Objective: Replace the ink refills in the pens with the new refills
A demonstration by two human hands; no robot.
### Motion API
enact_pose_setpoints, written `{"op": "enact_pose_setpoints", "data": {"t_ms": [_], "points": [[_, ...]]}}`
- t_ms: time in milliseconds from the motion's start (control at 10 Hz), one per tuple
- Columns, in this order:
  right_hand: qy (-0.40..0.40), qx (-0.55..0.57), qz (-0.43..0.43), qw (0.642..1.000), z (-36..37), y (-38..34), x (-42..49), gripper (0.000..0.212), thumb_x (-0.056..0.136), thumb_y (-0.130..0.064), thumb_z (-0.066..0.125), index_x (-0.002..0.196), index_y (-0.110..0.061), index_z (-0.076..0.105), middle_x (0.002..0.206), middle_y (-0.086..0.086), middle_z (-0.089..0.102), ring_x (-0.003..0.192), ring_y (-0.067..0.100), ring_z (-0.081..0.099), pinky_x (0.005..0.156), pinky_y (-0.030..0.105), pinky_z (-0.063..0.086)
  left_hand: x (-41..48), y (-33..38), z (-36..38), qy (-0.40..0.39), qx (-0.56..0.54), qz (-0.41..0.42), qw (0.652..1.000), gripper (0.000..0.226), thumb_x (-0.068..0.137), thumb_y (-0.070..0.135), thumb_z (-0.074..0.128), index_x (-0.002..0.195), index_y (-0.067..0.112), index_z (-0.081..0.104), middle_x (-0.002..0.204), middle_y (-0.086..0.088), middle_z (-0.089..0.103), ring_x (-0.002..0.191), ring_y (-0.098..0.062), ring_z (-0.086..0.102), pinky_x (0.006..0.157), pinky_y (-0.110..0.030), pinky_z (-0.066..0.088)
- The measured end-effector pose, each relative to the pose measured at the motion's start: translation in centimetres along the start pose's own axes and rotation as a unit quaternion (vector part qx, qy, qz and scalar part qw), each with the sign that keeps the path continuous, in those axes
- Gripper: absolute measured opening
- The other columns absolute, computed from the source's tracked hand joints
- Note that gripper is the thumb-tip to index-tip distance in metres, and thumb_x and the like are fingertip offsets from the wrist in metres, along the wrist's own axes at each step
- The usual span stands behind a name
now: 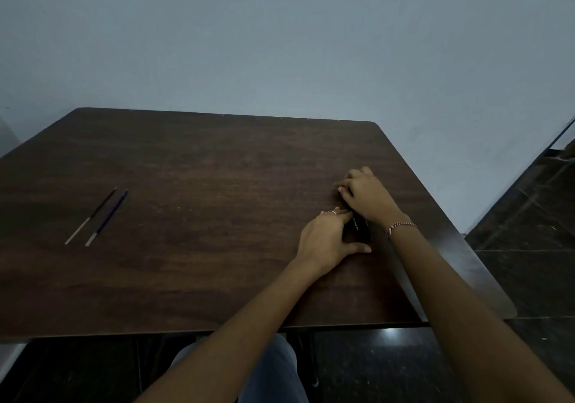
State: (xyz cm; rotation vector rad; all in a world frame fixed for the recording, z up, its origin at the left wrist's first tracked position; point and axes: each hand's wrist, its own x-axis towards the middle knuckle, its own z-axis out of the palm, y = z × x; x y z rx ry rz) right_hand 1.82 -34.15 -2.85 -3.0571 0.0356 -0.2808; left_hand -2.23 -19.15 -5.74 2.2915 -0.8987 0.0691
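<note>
The left hand (326,237) and right hand (368,195) are gripping opposite ends of a black object (361,230) on the counter (217,185), while two refills (107,217) are lying well apart, leftward.

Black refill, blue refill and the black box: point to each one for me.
Black refill (92,215): head view, middle of shaft.
Blue refill (107,217): head view, middle of shaft.
Black box (361,229): head view, exposed printed top.
</note>
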Motion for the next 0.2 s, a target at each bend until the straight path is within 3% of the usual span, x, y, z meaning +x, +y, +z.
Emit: {"op": "enact_pose_setpoints", "data": {"t_ms": [200], "points": [[0.06,-0.013,0.003,0.998,0.0,-0.63,-0.35,0.034,0.098,-0.025,0.045,0.126,-0.012,0.059,0.119,0.009,0.055,0.113,0.027,0.043,0.092,0.04,0.043,-0.05,-0.44,-0.55,-0.019,-0.011,-0.022,1.0,0.084,0.071,0.052,0.073,0.141,0.017,0.041,0.146,-0.008,0.043,0.137,-0.019,0.034,0.108,-0.035,0.033]]}}
